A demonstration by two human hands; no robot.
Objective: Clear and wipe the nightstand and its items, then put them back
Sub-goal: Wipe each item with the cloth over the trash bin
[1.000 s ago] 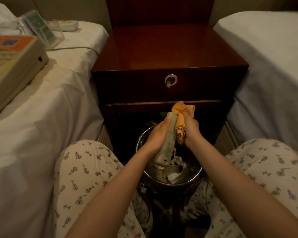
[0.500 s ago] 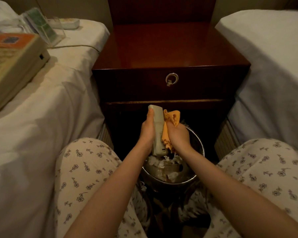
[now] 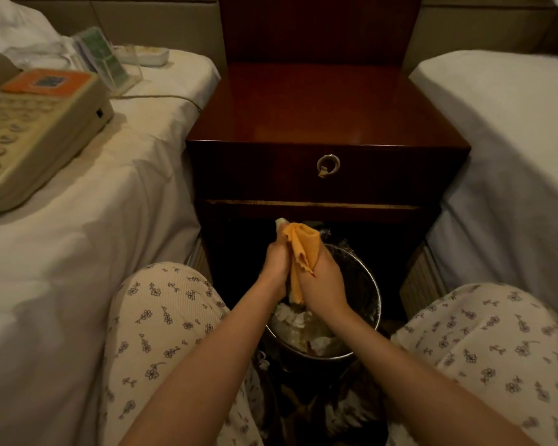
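Two beds fill the sides of the room; the left bed (image 3: 78, 252) has a pale sheet, and the right bed (image 3: 512, 140) has a white one. Between them stands a dark red wood counter (image 3: 326, 117); its top is shiny. A person sits in front of it in flower pants (image 3: 161, 317). A big tan phone (image 3: 29, 133) lies on the left bed; its cord (image 3: 161, 97) runs across the sheet toward the counter. A clear stand (image 3: 110, 59) with a green card sits just behind the phone. A shiny bin (image 3: 361, 278) stands on the floor under the counter, between the knees; it has crumpled paper in it. Both hands meet over the bin. The left hand (image 3: 276, 262) grips a pale remote (image 3: 280, 222); only its tip peeks out on top. The right hand (image 3: 322, 278) squeezes a yellow cloth (image 3: 300, 249) around the remote. A small ring (image 3: 328, 164) hangs on the drawer front.
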